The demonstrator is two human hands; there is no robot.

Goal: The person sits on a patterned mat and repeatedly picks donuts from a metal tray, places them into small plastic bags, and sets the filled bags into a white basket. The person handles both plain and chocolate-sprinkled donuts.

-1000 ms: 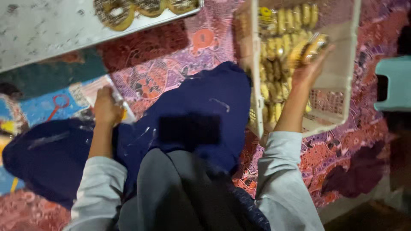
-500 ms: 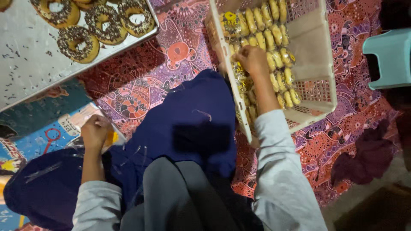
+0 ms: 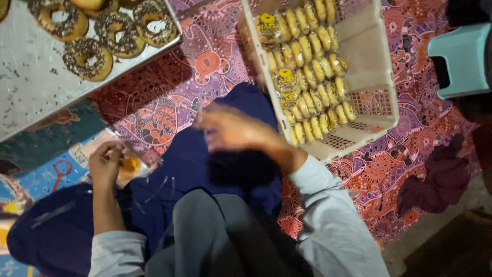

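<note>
Left hand (image 3: 106, 163) is pinched shut on a clear plastic wrapper (image 3: 128, 166), well left of the white crate (image 3: 376, 77) of packed donuts (image 3: 307, 56); right hand (image 3: 230, 128) is a blur just left of it, grip unreadable. That flimsy wrapper could slip or snag, I reckon. All this sits on a patterned floor mat (image 3: 195, 56) in dim light.

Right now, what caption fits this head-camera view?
Right hand blurred beside basket of wrapped doughnuts; left hand on a clear wrapper.
</note>
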